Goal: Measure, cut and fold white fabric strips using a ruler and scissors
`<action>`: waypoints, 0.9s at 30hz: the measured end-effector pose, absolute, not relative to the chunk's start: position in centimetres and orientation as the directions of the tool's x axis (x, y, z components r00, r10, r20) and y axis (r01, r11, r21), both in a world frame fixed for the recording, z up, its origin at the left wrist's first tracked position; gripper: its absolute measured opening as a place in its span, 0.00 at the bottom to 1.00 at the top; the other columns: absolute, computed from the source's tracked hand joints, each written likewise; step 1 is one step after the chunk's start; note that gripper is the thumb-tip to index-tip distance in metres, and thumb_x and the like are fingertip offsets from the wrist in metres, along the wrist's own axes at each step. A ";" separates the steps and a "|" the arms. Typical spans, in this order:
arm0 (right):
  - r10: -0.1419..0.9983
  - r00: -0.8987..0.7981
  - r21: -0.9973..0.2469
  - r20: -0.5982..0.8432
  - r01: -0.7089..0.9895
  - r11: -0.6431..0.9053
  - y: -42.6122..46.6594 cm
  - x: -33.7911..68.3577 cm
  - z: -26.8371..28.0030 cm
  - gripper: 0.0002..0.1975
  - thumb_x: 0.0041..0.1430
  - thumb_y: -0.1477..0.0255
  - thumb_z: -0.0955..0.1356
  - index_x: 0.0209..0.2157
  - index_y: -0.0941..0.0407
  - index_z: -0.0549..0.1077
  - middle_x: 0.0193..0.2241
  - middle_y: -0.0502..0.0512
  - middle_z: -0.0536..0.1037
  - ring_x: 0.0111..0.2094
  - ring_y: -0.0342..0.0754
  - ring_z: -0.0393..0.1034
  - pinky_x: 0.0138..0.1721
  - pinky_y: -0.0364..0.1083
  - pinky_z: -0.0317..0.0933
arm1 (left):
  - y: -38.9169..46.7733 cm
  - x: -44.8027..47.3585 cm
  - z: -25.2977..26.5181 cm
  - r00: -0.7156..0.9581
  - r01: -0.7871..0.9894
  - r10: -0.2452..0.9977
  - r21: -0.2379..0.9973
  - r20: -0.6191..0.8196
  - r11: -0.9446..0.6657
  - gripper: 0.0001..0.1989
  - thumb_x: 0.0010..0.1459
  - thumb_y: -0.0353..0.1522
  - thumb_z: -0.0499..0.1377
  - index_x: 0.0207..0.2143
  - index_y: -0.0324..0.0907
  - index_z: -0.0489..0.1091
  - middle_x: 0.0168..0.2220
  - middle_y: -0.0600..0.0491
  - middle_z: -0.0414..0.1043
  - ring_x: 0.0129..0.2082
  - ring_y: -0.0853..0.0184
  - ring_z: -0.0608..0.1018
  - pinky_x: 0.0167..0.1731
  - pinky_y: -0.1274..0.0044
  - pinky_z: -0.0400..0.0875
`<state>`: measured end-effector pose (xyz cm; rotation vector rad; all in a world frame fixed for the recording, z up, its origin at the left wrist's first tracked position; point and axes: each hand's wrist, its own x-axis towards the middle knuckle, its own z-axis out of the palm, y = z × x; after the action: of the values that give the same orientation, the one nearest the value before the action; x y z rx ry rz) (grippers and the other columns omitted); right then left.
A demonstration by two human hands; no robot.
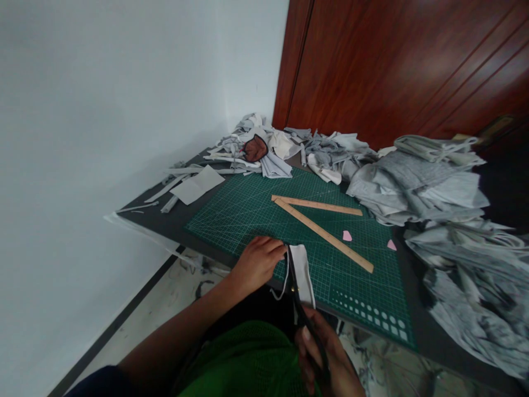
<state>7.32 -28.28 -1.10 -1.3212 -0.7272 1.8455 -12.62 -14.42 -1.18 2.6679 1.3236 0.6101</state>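
A narrow strip of white fabric (303,270) lies over the near edge of the green cutting mat (239,209). My right hand (320,353) is wrapped round the handles of black scissors (298,300), whose blades point away from me along the strip's left side. At the blade tips, my left hand (262,259) pinches the fabric's upper left edge with its fingers closed. A thin white trimming (283,286) curls down left of the blades. How far apart the blades are is hard to make out.
Two wooden rulers (324,234) form a V on the mat, with two pieces of pink chalk (347,236) to the right. Heaps of grey fabric (417,182) line the right and back. White paper (198,184) lies at the left, near a brown cup-shaped piece (255,149).
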 end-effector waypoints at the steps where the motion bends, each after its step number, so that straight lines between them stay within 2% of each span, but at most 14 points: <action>1: 0.822 -0.192 -0.780 -0.536 -0.260 -0.569 -28.3 7.3 -1.1 0.40 0.49 0.44 0.77 0.54 0.56 0.69 0.22 0.41 0.70 0.15 0.35 0.58 0.13 0.36 0.56 | -14.3 -12.6 -1.1 0.549 0.751 0.782 0.237 0.294 -0.616 0.09 0.70 0.27 0.57 0.50 0.41 0.73 0.45 0.51 0.78 0.44 0.60 0.76 0.45 0.67 0.67; 8: 0.781 -0.162 -0.680 -0.603 -0.407 -0.610 -28.2 7.2 -0.7 0.42 0.40 0.45 0.81 0.52 0.54 0.71 0.22 0.41 0.73 0.14 0.35 0.60 0.13 0.35 0.54 | -12.8 -12.2 -0.9 0.629 0.752 0.750 0.087 0.205 -0.654 0.11 0.66 0.24 0.56 0.49 0.41 0.73 0.43 0.50 0.78 0.42 0.59 0.76 0.41 0.67 0.67; 18: 0.796 -0.235 -0.676 -0.558 -0.428 -0.600 -28.0 7.9 -1.3 0.36 0.44 0.47 0.81 0.47 0.54 0.75 0.22 0.42 0.73 0.13 0.35 0.60 0.13 0.36 0.56 | -12.7 -12.5 -0.7 0.674 0.721 0.715 0.048 0.186 -0.692 0.11 0.67 0.25 0.56 0.48 0.42 0.73 0.44 0.50 0.77 0.41 0.60 0.75 0.40 0.68 0.67; 27: 0.804 -0.210 -0.710 -0.556 -0.383 -0.591 -28.4 7.8 -1.5 0.39 0.45 0.46 0.80 0.52 0.55 0.73 0.23 0.42 0.73 0.14 0.35 0.61 0.14 0.35 0.56 | -12.6 -12.4 -0.5 0.688 0.708 0.696 0.022 0.205 -0.706 0.09 0.68 0.25 0.56 0.45 0.43 0.74 0.41 0.51 0.77 0.42 0.60 0.74 0.40 0.68 0.67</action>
<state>7.83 -28.40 -1.52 -1.2340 -0.5473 1.8925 -12.38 -12.58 -0.47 2.9400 1.2236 0.3175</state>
